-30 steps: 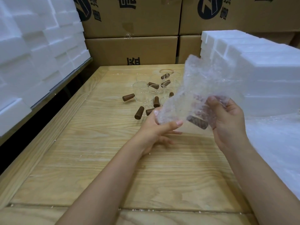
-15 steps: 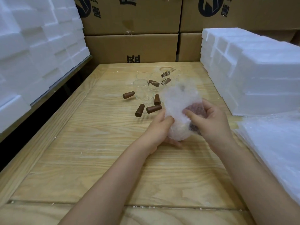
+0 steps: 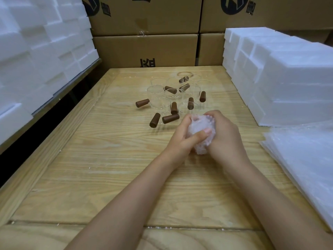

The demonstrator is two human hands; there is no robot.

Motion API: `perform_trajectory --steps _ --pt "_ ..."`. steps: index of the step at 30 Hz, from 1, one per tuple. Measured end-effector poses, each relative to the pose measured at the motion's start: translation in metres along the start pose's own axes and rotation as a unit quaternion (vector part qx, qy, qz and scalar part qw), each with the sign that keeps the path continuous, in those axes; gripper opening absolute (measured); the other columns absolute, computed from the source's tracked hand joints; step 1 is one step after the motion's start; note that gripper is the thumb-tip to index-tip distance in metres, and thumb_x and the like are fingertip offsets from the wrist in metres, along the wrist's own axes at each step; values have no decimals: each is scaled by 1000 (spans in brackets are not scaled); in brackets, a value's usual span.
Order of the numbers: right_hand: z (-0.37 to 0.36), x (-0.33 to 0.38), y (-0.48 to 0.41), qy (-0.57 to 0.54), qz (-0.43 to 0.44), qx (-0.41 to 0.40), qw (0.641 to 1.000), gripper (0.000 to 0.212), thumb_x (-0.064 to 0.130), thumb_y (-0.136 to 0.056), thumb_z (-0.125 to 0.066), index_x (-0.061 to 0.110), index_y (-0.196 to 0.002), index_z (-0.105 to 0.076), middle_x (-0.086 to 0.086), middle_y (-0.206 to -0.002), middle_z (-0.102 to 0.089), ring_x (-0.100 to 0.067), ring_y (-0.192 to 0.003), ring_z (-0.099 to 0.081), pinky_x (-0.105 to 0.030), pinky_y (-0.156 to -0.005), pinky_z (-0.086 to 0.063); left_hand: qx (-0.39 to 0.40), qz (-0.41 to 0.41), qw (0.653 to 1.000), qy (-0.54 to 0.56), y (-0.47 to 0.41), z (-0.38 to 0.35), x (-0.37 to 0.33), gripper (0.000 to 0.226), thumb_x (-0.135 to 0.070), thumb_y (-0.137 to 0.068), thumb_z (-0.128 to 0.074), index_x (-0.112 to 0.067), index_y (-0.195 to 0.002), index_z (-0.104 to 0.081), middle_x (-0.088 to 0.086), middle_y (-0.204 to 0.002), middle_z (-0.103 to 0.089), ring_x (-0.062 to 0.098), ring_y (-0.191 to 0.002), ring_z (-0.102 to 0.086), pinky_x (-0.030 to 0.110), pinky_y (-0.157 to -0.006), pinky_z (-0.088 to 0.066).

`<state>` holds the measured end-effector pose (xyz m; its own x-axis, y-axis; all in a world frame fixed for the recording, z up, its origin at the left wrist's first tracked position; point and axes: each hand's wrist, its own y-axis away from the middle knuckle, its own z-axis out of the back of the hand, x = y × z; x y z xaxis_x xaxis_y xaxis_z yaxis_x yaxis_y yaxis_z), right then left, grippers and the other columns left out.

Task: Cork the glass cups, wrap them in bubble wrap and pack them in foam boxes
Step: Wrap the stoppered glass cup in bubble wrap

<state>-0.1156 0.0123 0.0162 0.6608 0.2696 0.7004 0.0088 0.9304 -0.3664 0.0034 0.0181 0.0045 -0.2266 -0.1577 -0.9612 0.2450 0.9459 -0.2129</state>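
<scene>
A bundle of bubble wrap (image 3: 200,129) sits between both hands just above the wooden table (image 3: 108,159); the cup inside it is hidden. My left hand (image 3: 182,139) grips its left side with the thumb pressed across the front. My right hand (image 3: 225,136) curls over the top and right side. Beyond them stand several clear glass cups (image 3: 158,96) with several brown corks (image 3: 170,118) lying among and in front of them. White foam boxes (image 3: 281,73) are stacked at the right.
A pile of bubble wrap sheets (image 3: 304,159) lies at the right edge. More white foam boxes (image 3: 36,56) are stacked on a shelf at the left. Cardboard cartons (image 3: 144,47) form a wall behind the table.
The loose bubble wrap sheet held up in the air has been folded tight around the corked cup into a small bundle. Both hands have come down and closed around it.
</scene>
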Motion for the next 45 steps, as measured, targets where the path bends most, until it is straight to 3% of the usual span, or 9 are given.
perform_trajectory --steps 6,10,14,18,24,29,33,38,45 --pt "-6 0 1 41 47 16 998 49 7 -73 -59 15 -121 -54 -3 -112 -55 -22 -102 -53 -28 -78 -40 -68 -58 990 -106 -4 -4 5 28 -6 -74 -41 -18 -97 -51 -5 -87 -58 -6 -72 -56 13 -66 -45" --pt "2 3 1 -74 51 81 993 56 25 -70 -50 22 -125 -57 6 -116 -51 7 -97 -48 0 -82 -31 -107 -70 985 -115 -6 2 8 38 2 -66 -36 -19 -93 -53 -3 -92 -60 8 -81 -58 23 -72 -49" --pt "5 5 0 -117 53 85 988 32 18 -85 -54 42 -107 -55 12 -111 -52 19 -97 -46 4 -80 -29 -125 -69 981 -128 -7 2 10 48 18 -73 -37 -23 -86 -58 -3 -89 -63 7 -81 -61 22 -69 -49" --pt "1 4 2 -81 41 20 996 35 2 -82 -54 34 -98 -55 18 -94 -60 1 -89 -56 -8 -73 -39 -100 -71 985 -122 -4 -3 5 42 15 -72 -48 -20 -89 -63 2 -99 -66 6 -91 -64 20 -78 -51" --pt "3 -3 -1 -59 -34 -64 996 37 -5 -76 -49 24 -97 -58 16 -85 -59 -10 -84 -56 -11 -64 -39 -27 -70 982 -175 -2 -10 5 51 11 -74 -55 -14 -118 -63 12 -129 -55 22 -123 -52 43 -108 -40" --pt "8 7 0 -123 -1 3 992 33 16 -67 -54 34 -95 -59 19 -90 -63 1 -86 -58 -10 -71 -42 -128 -84 970 -188 -3 -9 9 61 20 -69 -47 -25 -103 -69 5 -115 -65 10 -108 -61 23 -92 -49" --pt "4 5 4 -31 -5 87 996 48 24 -83 -56 28 -130 -47 5 -102 -63 -14 -90 -60 -26 -74 -44 -187 -73 968 -148 -3 -4 7 64 22 -69 -44 -34 -90 -67 8 -108 -67 16 -103 -64 41 -92 -53" --pt "3 3 6 17 -45 44 998 41 15 -85 -49 27 -125 -49 -8 -86 -64 -25 -72 -61 -42 -66 -53 -146 -94 974 -149 2 -7 1 46 6 -70 -53 -29 -96 -66 6 -111 -65 6 -103 -60 24 -94 -46" --pt "-1 7 5 16 -52 24 998 36 20 -83 -54 28 -119 -54 -5 -83 -64 -27 -76 -61 -41 -70 -52 -190 -116 954 -199 1 -11 6 40 4 -73 -52 -27 -94 -66 1 -104 -67 -3 -97 -59 11 -87 -42"
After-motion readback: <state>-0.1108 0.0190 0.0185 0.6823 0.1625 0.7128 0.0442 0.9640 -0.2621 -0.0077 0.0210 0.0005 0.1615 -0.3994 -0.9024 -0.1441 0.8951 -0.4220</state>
